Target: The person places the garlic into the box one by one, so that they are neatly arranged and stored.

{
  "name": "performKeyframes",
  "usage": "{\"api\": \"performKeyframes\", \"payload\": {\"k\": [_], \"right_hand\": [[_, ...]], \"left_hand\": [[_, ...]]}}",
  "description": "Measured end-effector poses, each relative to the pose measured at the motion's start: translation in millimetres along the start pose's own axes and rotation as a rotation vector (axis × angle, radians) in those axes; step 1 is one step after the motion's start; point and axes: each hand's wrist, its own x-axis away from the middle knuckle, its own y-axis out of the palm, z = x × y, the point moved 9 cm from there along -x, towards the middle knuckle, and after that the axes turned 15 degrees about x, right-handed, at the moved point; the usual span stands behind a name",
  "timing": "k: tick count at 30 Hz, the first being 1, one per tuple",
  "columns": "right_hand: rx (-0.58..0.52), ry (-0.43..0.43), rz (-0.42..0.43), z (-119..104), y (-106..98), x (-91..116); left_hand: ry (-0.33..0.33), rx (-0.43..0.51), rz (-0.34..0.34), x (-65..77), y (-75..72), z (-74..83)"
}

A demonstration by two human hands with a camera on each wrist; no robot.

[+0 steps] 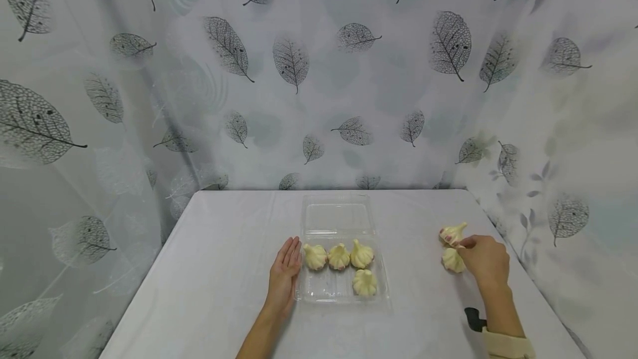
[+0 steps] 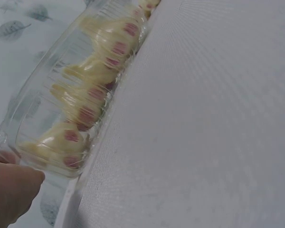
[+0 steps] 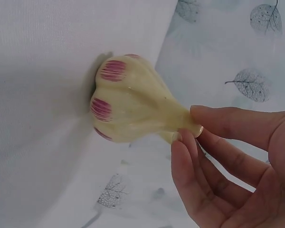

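A clear plastic clamshell box (image 1: pixel 324 291) lies unfolded on the table, holding several garlic bulbs (image 1: pixel 363 282): a row along the back and one at front right. My left hand (image 1: pixel 285 277) is at the box's left side, fingers straight and palm turned to it; in the left wrist view the thumb side (image 2: pixel 16 190) is by the box's corner. To the right, my right hand (image 1: pixel 485 260) pinches the stem of the nearer loose garlic bulb (image 3: pixel 133 102), cream with purple patches. Another garlic bulb (image 1: pixel 451 234) lies just behind it.
The box's transparent lid (image 1: pixel 336 218) lies flat toward the back of the white table (image 1: pixel 214 270). A leaf-print curtain (image 1: pixel 319 93) surrounds the table's back and sides. A dark strap piece (image 1: pixel 474 320) hangs at my right wrist, near a beige sleeve (image 1: pixel 507 345).
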Motion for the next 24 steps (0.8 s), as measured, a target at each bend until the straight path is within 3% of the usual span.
{"api": "performKeyframes", "payload": {"k": [13,24], "right_hand": [[-0.011,-0.020,0.075,-4,-8,3],[-0.034,0.009,0.059,-4,-15,6]], "left_hand": [[0.003,-0.003,0.006,-0.6,-1.0,-0.2],[0.004,0.002,-0.004,0.1,-0.1,0.1]]}}
